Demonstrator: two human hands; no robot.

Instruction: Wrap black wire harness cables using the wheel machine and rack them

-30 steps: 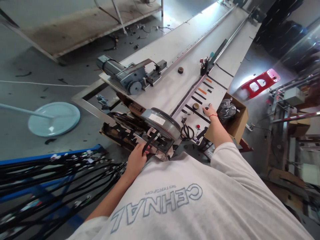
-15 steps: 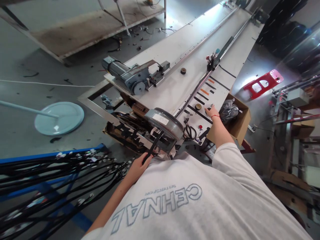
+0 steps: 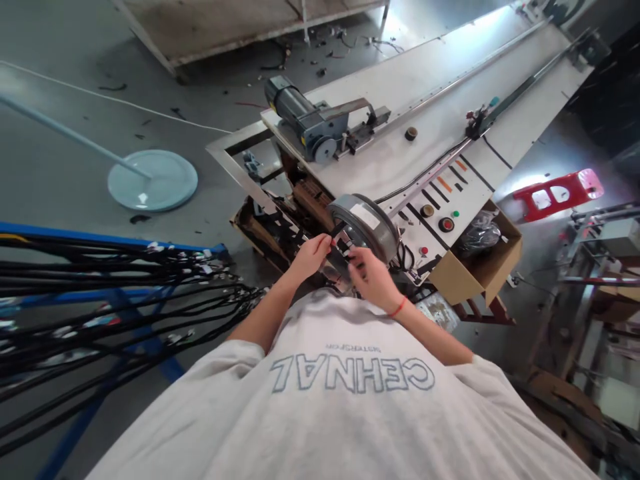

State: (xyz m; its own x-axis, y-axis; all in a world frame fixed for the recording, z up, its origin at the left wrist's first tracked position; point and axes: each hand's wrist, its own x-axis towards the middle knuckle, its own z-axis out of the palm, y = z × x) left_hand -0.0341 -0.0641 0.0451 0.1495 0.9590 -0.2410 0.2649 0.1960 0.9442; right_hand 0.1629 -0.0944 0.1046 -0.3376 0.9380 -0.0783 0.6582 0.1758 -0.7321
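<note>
My left hand (image 3: 313, 257) is closed, its thumb and finger pinched on a black cable (image 3: 340, 229) that lies against the round grey machine head (image 3: 367, 223). Just to its right, my right hand (image 3: 370, 275) is at the near side of the same machine head, fingers curled and blurred; whether it holds anything cannot be made out. A red band circles the right wrist. Beyond the hands, the long white bench (image 3: 400, 150) carries a grey motor (image 3: 295, 103), a roll of tape (image 3: 411, 134) and a round red button (image 3: 447, 225).
Bundled black cables (image 3: 100, 267) hang on a blue rack at the left. A cardboard box (image 3: 457, 277) with a dark plastic bag stands right of the bench. Farther right is a red stool (image 3: 560, 193). A round pale base (image 3: 153, 180) stands on the floor.
My right hand has left the bench controls and come back beside my left hand at the machine head. My left hand has moved up and forward. The view has shifted.
</note>
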